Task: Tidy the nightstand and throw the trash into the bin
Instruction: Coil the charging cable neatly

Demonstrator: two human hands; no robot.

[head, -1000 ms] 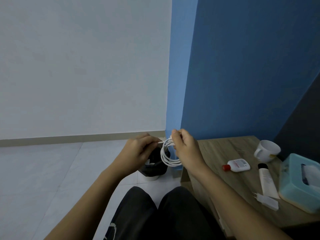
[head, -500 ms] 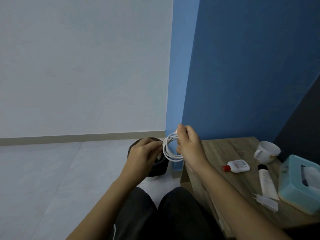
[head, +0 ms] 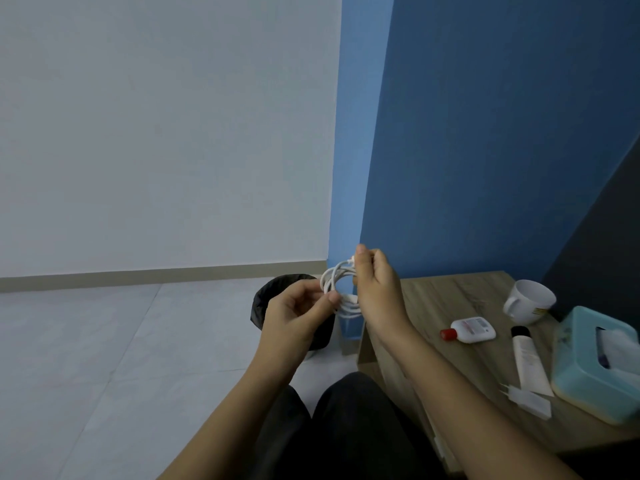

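Note:
A white cable (head: 337, 284) is wound into a small coil, held in the air between both hands. My right hand (head: 375, 289) grips the coil's right side with fingers closed around the loops. My left hand (head: 298, 311) pinches the coil's lower left with thumb and fingertips. Behind my left hand stands the bin (head: 273, 296), lined with a black bag, on the floor left of the wooden nightstand (head: 446, 299). On the nightstand lie a white bottle with a red cap (head: 471, 329), a white tube with a black cap (head: 528, 362), a white plug adapter (head: 528, 403), a white mug (head: 528, 301) and a teal tissue box (head: 595, 362).
A blue wall rises behind the nightstand and a white wall to the left. Pale floor tiles (head: 104, 341) spread out left of the bin. My dark-trousered knees (head: 339, 420) sit at the bottom centre, close to the nightstand's front edge.
Both hands have risen slightly and shifted right with the coil. My left hand has dropped from the coil's top to pinch its lower left side, uncovering more of the bin.

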